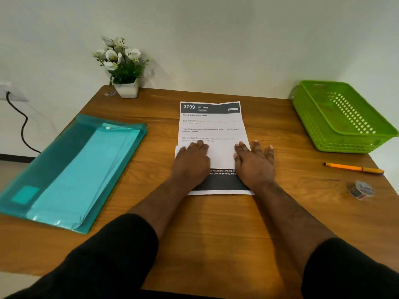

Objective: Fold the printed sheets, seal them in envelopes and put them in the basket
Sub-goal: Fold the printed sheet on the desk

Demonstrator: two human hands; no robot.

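A printed sheet [212,126] lies in the middle of the wooden table [216,223], its dark header at the far end. A white blank flap of paper [221,157] lies folded across its middle, with a dark band of the sheet showing nearer me. My left hand [192,158] rests flat on the flap's left part, fingers spread. My right hand [254,160] presses flat on the flap's right edge. A green plastic basket [343,117] stands at the far right, with nothing visible in it. A teal transparent folder [73,171] holding light-blue sheets or envelopes lies at the left.
An orange pen [354,168] and a roll of tape [360,189] lie at the right, near the table's edge. A white pot of flowers [125,67] stands at the far left corner. A black cable [21,126] hangs by the wall.
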